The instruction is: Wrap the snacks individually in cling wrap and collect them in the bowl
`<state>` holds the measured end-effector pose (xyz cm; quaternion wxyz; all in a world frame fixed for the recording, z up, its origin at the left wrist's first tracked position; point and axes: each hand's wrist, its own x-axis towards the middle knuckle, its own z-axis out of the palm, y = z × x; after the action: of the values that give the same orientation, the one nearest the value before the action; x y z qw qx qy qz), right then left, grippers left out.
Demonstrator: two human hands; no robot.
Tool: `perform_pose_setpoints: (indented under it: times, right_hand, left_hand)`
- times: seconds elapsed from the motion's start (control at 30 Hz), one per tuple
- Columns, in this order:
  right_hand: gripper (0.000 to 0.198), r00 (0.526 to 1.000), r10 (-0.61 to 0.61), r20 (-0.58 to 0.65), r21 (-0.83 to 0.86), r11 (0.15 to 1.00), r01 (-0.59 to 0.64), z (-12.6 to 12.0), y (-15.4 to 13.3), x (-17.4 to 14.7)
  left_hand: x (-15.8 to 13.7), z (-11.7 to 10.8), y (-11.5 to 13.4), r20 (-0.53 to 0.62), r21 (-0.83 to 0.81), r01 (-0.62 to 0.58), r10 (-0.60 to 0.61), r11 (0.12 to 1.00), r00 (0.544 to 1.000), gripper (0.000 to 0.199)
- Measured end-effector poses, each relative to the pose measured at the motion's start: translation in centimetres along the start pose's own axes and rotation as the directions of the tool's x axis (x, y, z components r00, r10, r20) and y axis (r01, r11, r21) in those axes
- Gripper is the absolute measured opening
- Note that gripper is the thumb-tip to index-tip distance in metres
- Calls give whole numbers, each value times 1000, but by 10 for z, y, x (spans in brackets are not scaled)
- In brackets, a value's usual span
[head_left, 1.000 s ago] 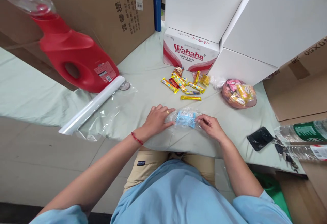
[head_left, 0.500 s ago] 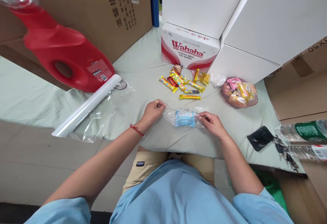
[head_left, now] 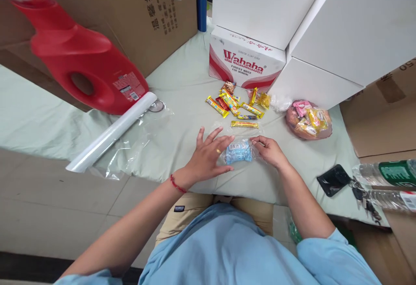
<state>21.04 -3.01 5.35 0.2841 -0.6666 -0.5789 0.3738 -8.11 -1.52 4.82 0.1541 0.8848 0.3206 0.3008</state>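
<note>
A small blue packet (head_left: 239, 151) lies on the cloth-covered table, wrapped in clear plastic film. My left hand (head_left: 209, 155) is spread open at its left side, fingertips over the edge of the film. On the other side, my right hand (head_left: 268, 150) pinches the film between thumb and fingers. Just beyond the packet lies a yellow snack bar (head_left: 244, 124). Behind that is a loose pile of yellow-wrapped snacks (head_left: 230, 103) with a red one among them.
A roll of clear plastic film (head_left: 112, 133) lies to the left beside a big red jug (head_left: 87, 68). A bowl of wrapped snacks (head_left: 308, 120) stands right, before white boxes. A black pouch (head_left: 333, 180), keys (head_left: 365, 200) and plastic bottles (head_left: 390, 173) are at the right edge.
My left hand has let go of the film's left end, opened and moved right to the packet. My right hand still pinches the film. The view has shifted slightly.
</note>
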Motion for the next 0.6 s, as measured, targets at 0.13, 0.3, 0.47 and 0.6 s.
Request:
perform_pose_setpoints:
  times: [0.13, 0.3, 0.47, 0.6]
  right_hand:
    - [36, 998, 9, 61, -26, 1000, -8, -7, -1, 3]
    - [35, 993, 57, 106, -63, 997, -50, -10, 11, 11]
    - [26, 993, 83, 78, -436, 899, -40, -16, 16, 13]
    - [30, 999, -36, -22, -673, 740, 12, -31, 5, 20]
  left_hand:
    - [7, 11, -25, 60, -72, 266, -262, 961, 963, 21]
    - [-3, 12, -54, -23, -177, 628, -642, 757, 767, 28]
    - [-17, -4, -52, -443, -121, 659, -634, 742, 634, 37]
    - [-33, -19, -16, -681, 42, 562, -388, 826, 621, 20]
